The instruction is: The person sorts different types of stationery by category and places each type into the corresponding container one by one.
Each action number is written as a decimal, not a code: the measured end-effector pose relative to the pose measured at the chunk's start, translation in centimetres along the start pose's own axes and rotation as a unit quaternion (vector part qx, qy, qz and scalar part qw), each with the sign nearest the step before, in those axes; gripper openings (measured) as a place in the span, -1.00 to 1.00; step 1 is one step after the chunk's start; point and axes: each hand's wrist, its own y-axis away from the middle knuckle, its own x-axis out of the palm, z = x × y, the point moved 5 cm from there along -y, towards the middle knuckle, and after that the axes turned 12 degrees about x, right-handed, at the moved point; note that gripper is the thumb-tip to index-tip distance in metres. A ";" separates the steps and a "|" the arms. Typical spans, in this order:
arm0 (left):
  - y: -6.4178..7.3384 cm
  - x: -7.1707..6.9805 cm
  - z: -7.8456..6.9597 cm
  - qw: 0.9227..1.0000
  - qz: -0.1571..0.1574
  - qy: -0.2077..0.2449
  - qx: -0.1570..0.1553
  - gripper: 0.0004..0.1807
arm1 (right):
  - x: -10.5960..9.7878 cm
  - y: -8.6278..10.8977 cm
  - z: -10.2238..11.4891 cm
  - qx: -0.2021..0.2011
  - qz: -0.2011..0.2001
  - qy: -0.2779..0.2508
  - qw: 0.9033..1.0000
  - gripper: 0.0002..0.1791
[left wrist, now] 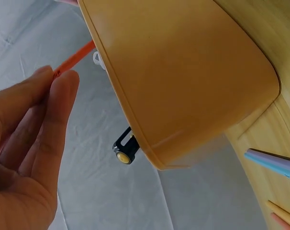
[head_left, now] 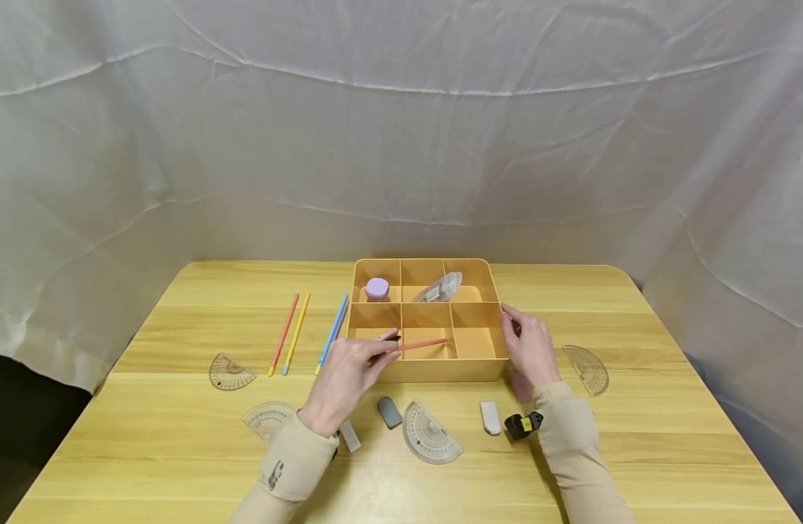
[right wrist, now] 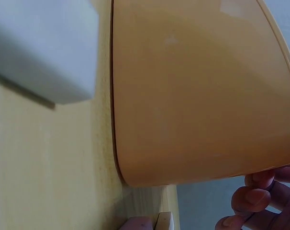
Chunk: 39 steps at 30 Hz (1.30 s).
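Note:
My left hand (head_left: 342, 371) pinches an orange-red pencil (head_left: 427, 343) between thumb and fingertips. The pencil slants over the front compartments of an orange divided box (head_left: 440, 371). In the left wrist view, the orange pencil (left wrist: 80, 53) reaches from the fingertips to behind the box's rim. My right hand (head_left: 532, 346) is at the box's right side. In the right wrist view, its loosely bent fingers (right wrist: 252, 197) rest against the side wall near the rim. A purple-lidded item (head_left: 377, 288) stands in the back left compartment, and a clear packet (head_left: 442, 287) leans across the back ones.
Blue and purple pencils (head_left: 332, 333), a yellow pencil (head_left: 296, 333) and a red pencil (head_left: 283, 333) lie left of the box. In front are a grey eraser (head_left: 389, 413), a white eraser (head_left: 489, 418) and a clear protractor (head_left: 430, 434). Another protractor (head_left: 587, 370) lies right.

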 end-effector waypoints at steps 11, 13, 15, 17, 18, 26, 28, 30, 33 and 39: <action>-0.1 0.5 -0.1 0.993 0.116 -0.006 0.005 -0.87 | 0.0 -0.1 -0.1 0.000 0.006 -0.002 1.000 -0.58; 0.0 0.6 -0.1 0.992 0.127 -0.004 0.005 -0.86 | 0.1 -0.1 -0.1 0.001 0.008 -0.003 1.000 -0.58; 0.0 0.6 -0.1 0.990 0.138 -0.006 0.002 -0.85 | 0.0 -0.1 0.0 0.000 0.006 -0.003 1.000 -0.58; 0.0 0.6 -0.1 0.989 0.144 -0.007 0.000 -0.85 | 0.0 -0.1 0.0 -0.002 0.004 -0.003 1.000 -0.58; 0.0 0.6 -0.1 0.989 0.146 -0.009 0.000 -0.85 | 0.0 -0.1 0.0 -0.003 0.003 -0.003 1.000 -0.58; 0.3 0.6 0.3 0.987 0.161 0.004 -0.023 -0.77 | 0.0 0.0 0.1 -0.009 -0.006 -0.001 1.000 -0.59; 0.4 0.3 0.5 0.986 0.163 0.009 -0.032 -0.73 | 0.0 0.0 0.0 -0.009 -0.006 -0.003 1.000 -0.59; 0.5 -0.3 1.0 0.985 0.163 0.021 -0.052 -0.70 | 0.1 -0.1 0.0 -0.009 -0.008 -0.003 1.000 -0.59; 0.7 -1.7 2.2 0.984 0.151 0.033 -0.093 -0.71 | 0.1 -0.1 -0.1 -0.008 -0.011 -0.004 1.000 -0.60; 2.5 -3.9 6.2 0.972 0.135 0.022 -0.190 -0.83 | 0.1 -0.1 -0.1 -0.006 -0.008 -0.001 1.000 -0.60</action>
